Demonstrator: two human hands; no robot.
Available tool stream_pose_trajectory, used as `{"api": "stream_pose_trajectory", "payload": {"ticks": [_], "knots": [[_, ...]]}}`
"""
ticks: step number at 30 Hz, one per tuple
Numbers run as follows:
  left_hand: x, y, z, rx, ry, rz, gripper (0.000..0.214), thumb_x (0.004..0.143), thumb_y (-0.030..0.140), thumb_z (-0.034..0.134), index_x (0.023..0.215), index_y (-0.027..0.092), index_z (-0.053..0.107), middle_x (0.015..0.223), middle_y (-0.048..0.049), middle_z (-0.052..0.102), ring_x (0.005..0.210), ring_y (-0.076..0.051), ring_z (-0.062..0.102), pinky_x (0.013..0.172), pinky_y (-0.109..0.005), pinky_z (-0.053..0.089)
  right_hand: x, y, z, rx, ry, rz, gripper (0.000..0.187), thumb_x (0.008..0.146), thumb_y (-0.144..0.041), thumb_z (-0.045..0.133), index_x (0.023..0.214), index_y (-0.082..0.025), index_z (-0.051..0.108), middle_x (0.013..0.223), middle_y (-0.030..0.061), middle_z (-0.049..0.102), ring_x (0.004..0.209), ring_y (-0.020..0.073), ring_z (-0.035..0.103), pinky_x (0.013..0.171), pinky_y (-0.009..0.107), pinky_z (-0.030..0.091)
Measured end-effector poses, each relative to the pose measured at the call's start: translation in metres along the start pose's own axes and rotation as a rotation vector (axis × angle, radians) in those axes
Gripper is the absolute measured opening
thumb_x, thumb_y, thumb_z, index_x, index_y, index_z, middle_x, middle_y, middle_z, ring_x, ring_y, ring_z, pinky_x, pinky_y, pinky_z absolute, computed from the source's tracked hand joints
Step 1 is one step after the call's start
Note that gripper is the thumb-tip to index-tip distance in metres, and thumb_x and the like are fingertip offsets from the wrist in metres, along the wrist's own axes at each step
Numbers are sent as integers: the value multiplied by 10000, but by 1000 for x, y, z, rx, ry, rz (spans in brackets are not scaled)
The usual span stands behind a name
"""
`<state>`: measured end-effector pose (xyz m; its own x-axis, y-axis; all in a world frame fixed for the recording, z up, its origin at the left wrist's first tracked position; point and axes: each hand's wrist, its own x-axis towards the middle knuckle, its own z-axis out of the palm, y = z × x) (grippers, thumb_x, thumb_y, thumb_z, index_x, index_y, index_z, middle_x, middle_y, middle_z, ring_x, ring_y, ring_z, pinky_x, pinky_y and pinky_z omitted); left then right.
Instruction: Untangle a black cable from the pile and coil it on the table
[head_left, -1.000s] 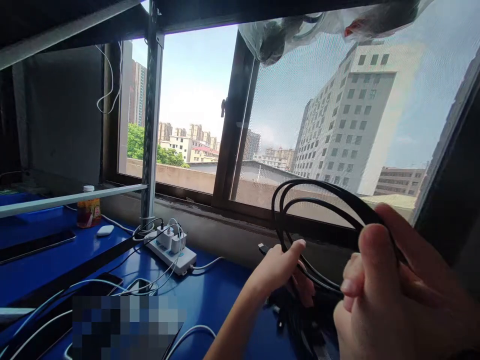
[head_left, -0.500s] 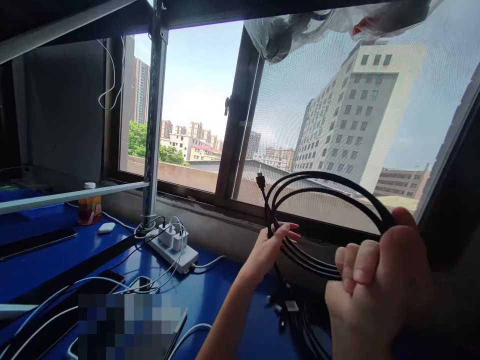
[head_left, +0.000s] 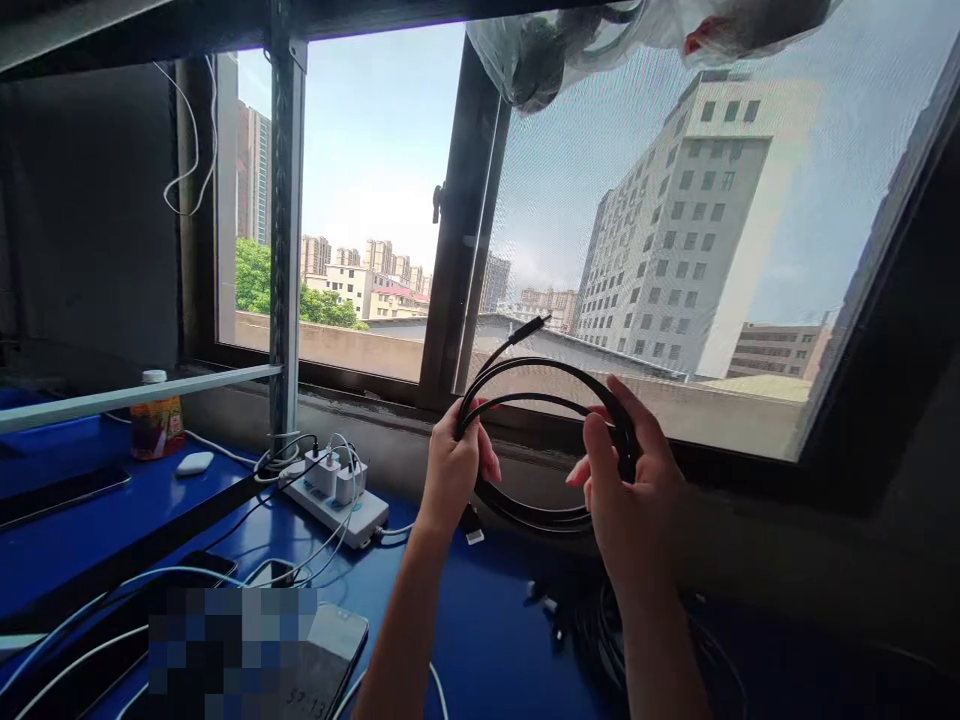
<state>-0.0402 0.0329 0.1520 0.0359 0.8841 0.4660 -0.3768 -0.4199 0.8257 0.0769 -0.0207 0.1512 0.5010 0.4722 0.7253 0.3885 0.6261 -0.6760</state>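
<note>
I see a black cable (head_left: 540, 385) coiled between my left hand (head_left: 452, 468) and right hand (head_left: 631, 490); its plug tip is black too. The desk (head_left: 480, 640) under it is deep blue. Toward the desk's left rear sits a white power strip (head_left: 339, 500) with white chargers and white leads. Near the far left edge stands a bottle (head_left: 156, 425) with an orange-and-red label and white cap, a white mouse (head_left: 194, 463) beside it. A phone (head_left: 319, 655) at the front edge is dark grey.
</note>
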Motion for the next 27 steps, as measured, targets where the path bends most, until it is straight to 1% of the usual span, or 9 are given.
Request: {"api": "stream_pose_trajectory", "payload": {"ticks": [4,8,10,15,18,20,23,25,27], "knots": [[-2,6,-4,73,-95,27,249,804,349,518,937,142,557,361,105,420,285,-92,424,324,-176,303,1,2,-4,-27,13,-124,472,823,-512,616,1193,-220,654,922,55,668,399,41,449,344,191,366],[-6,8,-4,151,-140,-3,236,813,289,459,959,134,561,358,100,426,285,-92,418,321,-171,330,7,8,-9,-101,15,-264,442,832,-514,616,1147,-212,688,941,60,660,458,62,497,404,211,451],[-8,8,-4,191,-163,-21,233,812,273,454,961,135,569,363,97,433,284,-91,414,309,-168,319,10,12,-12,-133,3,-303,437,823,-534,626,1102,-208,710,940,64,656,479,72,514,440,225,482],[-9,7,-4,227,-211,-45,244,816,267,452,976,138,584,381,97,436,282,-83,411,299,-157,292,15,18,-18,-121,-77,-285,400,770,-528,700,1036,-231,737,906,44,655,459,72,509,427,228,477],[-9,5,-3,231,-230,-74,219,812,313,485,932,152,574,380,95,441,277,-81,413,297,-154,286,15,17,-19,-118,-91,-279,378,757,-528,707,993,-235,751,845,33,652,436,72,486,408,231,454],[-9,4,-2,231,-244,-85,225,804,370,518,891,167,558,383,94,444,270,-81,408,291,-155,273,15,16,-19,-112,-73,-279,350,768,-519,696,953,-228,758,798,28,646,412,68,468,398,229,429],[-9,2,0,209,-268,-72,322,774,483,567,882,180,543,392,97,446,271,-80,402,286,-159,266,15,17,-17,-132,-23,-279,330,780,-521,679,886,-219,759,762,23,650,375,64,453,382,229,379],[-10,2,2,186,-282,-60,411,738,534,609,936,179,549,404,101,453,286,-78,399,293,-160,282,16,20,-18,-168,2,-270,342,794,-536,658,842,-212,753,749,21,661,367,67,460,398,235,373],[-12,3,3,175,-289,-52,483,715,545,641,1011,172,558,415,105,457,295,-69,382,301,-158,289,16,23,-18,-198,20,-245,380,810,-560,630,806,-197,742,708,19,662,364,75,472,426,241,381]]}}
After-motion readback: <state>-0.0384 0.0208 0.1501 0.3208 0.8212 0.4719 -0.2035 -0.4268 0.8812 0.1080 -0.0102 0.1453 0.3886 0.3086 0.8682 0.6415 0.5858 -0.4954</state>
